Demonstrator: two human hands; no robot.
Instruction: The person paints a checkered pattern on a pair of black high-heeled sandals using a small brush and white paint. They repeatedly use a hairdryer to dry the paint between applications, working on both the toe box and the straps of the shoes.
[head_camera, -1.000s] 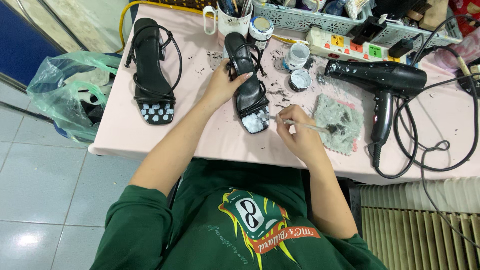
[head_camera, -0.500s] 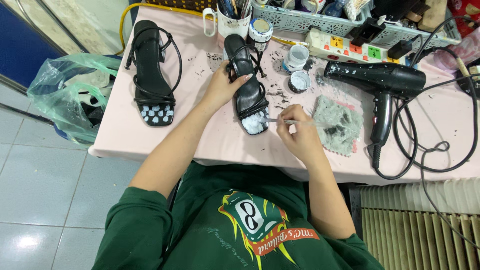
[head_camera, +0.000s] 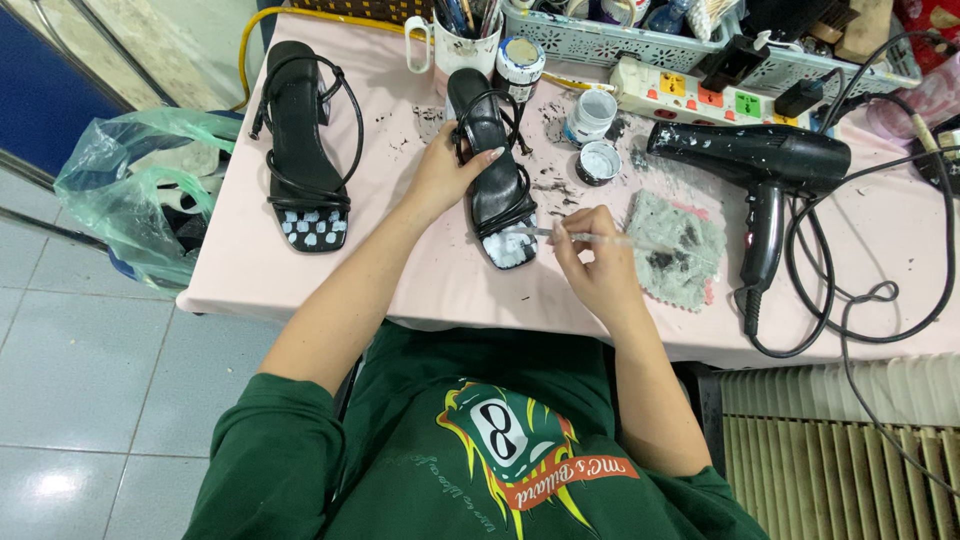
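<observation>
A black strappy sandal (head_camera: 492, 170) lies on the pink table (head_camera: 400, 270), its toe area covered with white paint. My left hand (head_camera: 448, 172) presses on the sandal's left side and holds it steady. My right hand (head_camera: 590, 262) grips a thin paintbrush (head_camera: 560, 236) whose tip touches the white toe patch. A second black sandal (head_camera: 302, 150) with white blotches on its toe lies to the left, apart from both hands.
A black hair dryer (head_camera: 760, 170) with a looping cable lies at the right. A stained grey rag (head_camera: 675, 248) sits beside my right hand. Small paint jars (head_camera: 594, 135), a brush mug (head_camera: 462, 40), a power strip (head_camera: 700, 95) and a basket stand behind. A green plastic bag (head_camera: 130, 190) hangs left.
My right hand has shifted the brush tip a little across the sandal's toe. The left hand and the sandal stay where they were.
</observation>
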